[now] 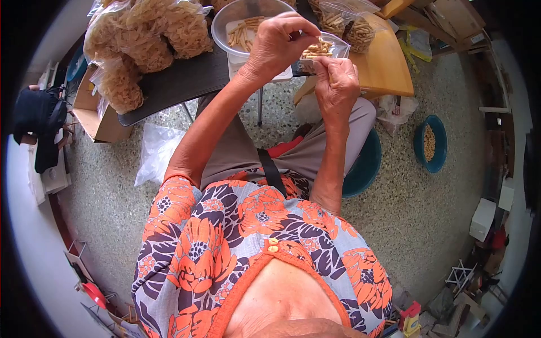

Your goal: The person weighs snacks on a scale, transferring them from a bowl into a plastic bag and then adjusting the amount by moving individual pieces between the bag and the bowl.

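Note:
My left hand [283,44] is closed in a pinch at the left edge of a clear plastic bag [340,49] holding short, light-brown stick-shaped snacks [319,49]. My right hand [338,84] is closed at the bag's near edge, with the thumb and fingers pressed together. The fingertips hide exactly where the plastic is gripped. Left of the bag stands a clear round bowl [221,35] with more sticks inside. It rests on a white flat-topped object [236,66], perhaps a scale, partly covered by the bowl and my left wrist.
Several filled bags [186,34] are piled on the dark table [174,79]. More stick-filled bags [360,34] lie on the wooden surface [394,67] at right. A cardboard box [93,115], a plastic sheet [158,149], a teal tub [366,169] and a teal basin [442,141] are on the floor.

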The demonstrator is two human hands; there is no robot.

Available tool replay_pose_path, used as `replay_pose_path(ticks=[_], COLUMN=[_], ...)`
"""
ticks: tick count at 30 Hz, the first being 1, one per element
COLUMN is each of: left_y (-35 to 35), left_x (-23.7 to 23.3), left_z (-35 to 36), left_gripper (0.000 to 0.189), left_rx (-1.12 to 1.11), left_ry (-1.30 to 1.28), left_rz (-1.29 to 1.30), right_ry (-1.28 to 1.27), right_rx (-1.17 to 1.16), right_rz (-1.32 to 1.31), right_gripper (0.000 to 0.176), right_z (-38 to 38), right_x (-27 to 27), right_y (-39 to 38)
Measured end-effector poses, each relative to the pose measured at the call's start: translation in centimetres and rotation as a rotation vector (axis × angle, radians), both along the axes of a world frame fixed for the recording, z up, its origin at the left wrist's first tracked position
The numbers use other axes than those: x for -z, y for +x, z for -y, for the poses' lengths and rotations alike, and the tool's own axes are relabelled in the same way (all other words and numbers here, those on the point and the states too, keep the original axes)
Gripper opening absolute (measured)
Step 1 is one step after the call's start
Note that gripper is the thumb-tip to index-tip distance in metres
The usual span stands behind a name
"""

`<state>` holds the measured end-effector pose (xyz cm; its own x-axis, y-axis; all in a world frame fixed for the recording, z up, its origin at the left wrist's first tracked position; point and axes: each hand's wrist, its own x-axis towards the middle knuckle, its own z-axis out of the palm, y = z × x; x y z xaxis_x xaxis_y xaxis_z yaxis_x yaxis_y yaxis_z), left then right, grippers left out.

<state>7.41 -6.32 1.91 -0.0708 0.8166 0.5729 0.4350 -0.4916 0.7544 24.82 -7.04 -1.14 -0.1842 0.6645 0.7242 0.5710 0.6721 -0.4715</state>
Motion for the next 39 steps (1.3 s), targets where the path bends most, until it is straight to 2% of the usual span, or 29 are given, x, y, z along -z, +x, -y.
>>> replay_pose_path(ticks=[2,3,4,7,10,11,12,14,19,24,34,36,37,38,39], left_y=[-1.1,-1.8,-2.9,-6.5,-8.5,-9.3,-8.9,-7.6,-6.2,-5.6,-6.6,-8.0,-8.4,-8.4,-9.1], left_x=[-0.4,-0.7,-2.6,-2.1,-0.6,0.7,0.5,0.2,0.4,0.2,2.0,1.9,-0.5,-0.9,-1.5], left_z=[-0.6,-0.7,-0.3,-1.3,-1.9,-2.5,-2.3,-2.0,-2.9,-3.7,-5.2,-4.7,-3.4,-3.0,-3.2], left_gripper=[0.009,0.008,0.005,0.006,0.008,0.007,0.007,0.011,0.015,0.018,0.022,0.023,0.021,0.03,0.023], left_rx=[-0.025,-0.075,-0.149,-0.303,-0.263,-0.237,-0.238,-0.23,-0.235,-0.224,-0.303,-0.078,0.166,0.326,0.48], left_ry=[0.187,0.134,0.109,0.085,-0.068,0.079,0.077,-0.311,-0.35,-0.453,-0.442,-0.351,-0.595,-0.65,-0.797], left_rz=[0.034,0.049,-0.082,-0.414,-0.574,-0.692,-0.692,-0.803,-0.822,-0.956,-0.896,-0.415,-0.002,0.265,0.484], right_ry=[-0.006,-0.001,0.004,0.008,0.01,0.009,0.01,0.012,0.004,0.004,-0.002,-0.003,-0.005,-0.005,0.002], right_rx=[-0.007,0.0,0.005,0.009,0.009,0.007,0.006,0.004,0.018,0.013,0.017,0.013,0.009,0.016,0.012], right_rz=[-0.007,-0.007,-0.009,-0.004,-0.003,-0.005,-0.007,-0.006,0.006,-0.001,0.003,-0.003,-0.006,-0.007,-0.005], right_gripper=[0.013,0.013,0.013,0.012,0.012,0.012,0.012,0.012,0.012,0.012,0.012,0.012,0.012,0.012,0.012], right_z=[0.1,0.0,-0.1,0.0,0.1,0.1,0.1,0.0,0.2,0.1,0.2,0.1,0.0,0.0,-0.1], right_x=[0.1,0.2,0.2,0.1,0.0,0.0,0.0,0.0,-0.2,-0.2,-0.3,-0.2,-0.1,-0.1,0.0], right_y=[0.1,0.1,0.0,0.0,0.0,0.0,0.0,0.1,0.1,0.1,0.0,-0.1,0.0,0.0,0.0])
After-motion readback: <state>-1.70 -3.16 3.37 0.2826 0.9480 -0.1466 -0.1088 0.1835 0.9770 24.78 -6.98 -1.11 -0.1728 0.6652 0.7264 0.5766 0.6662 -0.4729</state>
